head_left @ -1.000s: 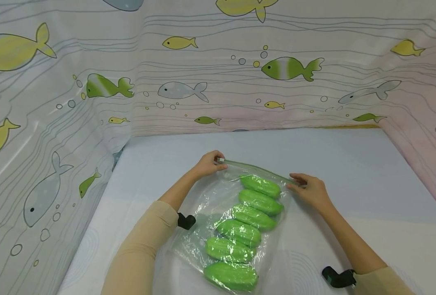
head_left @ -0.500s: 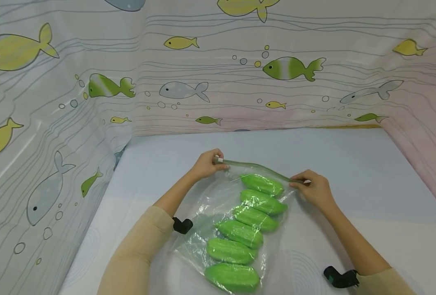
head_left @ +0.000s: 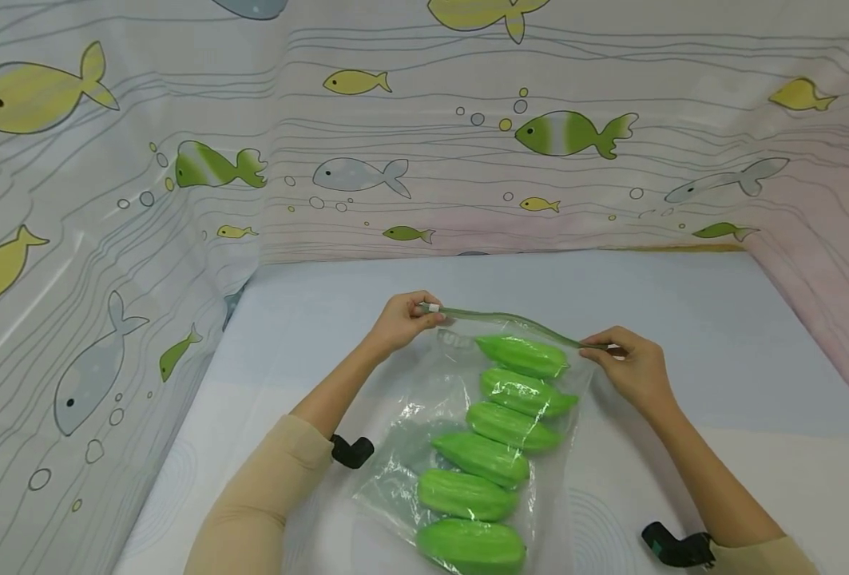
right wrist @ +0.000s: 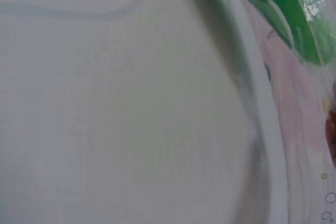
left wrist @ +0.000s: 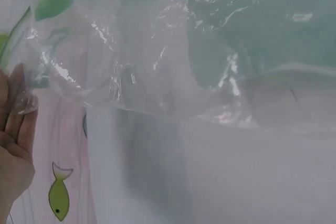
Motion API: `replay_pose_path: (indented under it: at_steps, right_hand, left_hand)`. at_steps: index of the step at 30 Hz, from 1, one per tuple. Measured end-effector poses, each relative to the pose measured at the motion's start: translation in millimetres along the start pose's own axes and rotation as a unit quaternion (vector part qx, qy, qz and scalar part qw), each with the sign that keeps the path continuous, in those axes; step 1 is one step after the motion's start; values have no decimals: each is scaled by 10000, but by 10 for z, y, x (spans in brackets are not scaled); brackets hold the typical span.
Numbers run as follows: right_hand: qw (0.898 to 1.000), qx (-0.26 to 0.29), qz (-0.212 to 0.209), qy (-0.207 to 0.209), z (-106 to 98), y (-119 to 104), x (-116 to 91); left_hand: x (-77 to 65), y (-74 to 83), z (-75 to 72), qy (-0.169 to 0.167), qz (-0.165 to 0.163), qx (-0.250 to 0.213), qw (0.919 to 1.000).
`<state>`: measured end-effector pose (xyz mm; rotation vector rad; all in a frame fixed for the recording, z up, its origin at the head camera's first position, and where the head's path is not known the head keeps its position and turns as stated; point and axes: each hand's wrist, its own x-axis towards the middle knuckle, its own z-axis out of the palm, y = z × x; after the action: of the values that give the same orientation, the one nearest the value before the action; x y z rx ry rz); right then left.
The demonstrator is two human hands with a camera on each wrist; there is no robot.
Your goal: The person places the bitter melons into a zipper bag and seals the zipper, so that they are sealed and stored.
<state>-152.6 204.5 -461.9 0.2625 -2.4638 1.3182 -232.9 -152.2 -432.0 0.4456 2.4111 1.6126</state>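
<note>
A clear zip bag [head_left: 446,399] with a green closure strip [head_left: 510,318] spans the space between both hands. Inside, several long green gourd-like vegetables [head_left: 523,356] lie in a column, pointed at one end. My left hand [head_left: 398,323] pinches the strip's left end, beside a small white slider [head_left: 434,307]. The right hand [head_left: 636,369] pinches the opposite end between thumb and fingers. In the left wrist view, that hand [left wrist: 16,145] is at the left edge, with the bag's plastic [left wrist: 142,82] stretching away from it. Only a fingertip [right wrist: 331,135] shows in the right wrist view.
A white and pale blue table [head_left: 683,319] lies beneath the bag. Behind and on both sides hangs a fish-patterned curtain [head_left: 467,184]. Black wrist-camera mounts [head_left: 352,452] stick out from both forearms.
My right hand has moved right and slightly up, drawing the strip out. The bag and its vegetables have shifted slightly right. The left hand stays nearly in place.
</note>
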Motion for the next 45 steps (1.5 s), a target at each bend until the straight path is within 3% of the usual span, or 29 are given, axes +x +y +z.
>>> replay_pose_path:
  at_steps: [5, 10, 12, 16, 20, 25, 30, 38, 45]
  right_hand:
    - [9982, 114, -541, 239, -2, 15, 11]
    - [9906, 110, -1221, 608, -16, -12, 40]
    - [9848, 66, -1555, 771, -18, -51, 52]
    - [9662, -171, -2323, 1105, -12, -148, 61]
    - [9482, -257, -2860, 1355, 0, -202, 61]
    - [9400, -225, -3035, 1544, -12, -212, 73]
    - [9330, -179, -3103, 1816, -43, -251, 87]
    - [9237, -78, -3276, 1987, -97, -366, 107]
    - [9199, 25, -3321, 2087, -188, -450, 116]
  left_hand:
    - [-47, 37, 17, 362, 135, -23, 9993]
    - [-216, 284, 8, 540, 326, -246, 9977]
    - [-292, 379, -4, 607, 434, -382, 9965]
    - [-348, 390, -20, 792, 609, -582, 9933]
    - [-377, 358, -13, 1019, 916, -494, 9893]
    - [-363, 241, 6, 1220, 1582, -293, 9794]
    - [-398, 305, 9, 1285, 2119, -27, 9688]
    - [-503, 420, -14, 1226, 2036, -223, 9711]
    - [-580, 513, 11, 1471, 2276, -177, 9624]
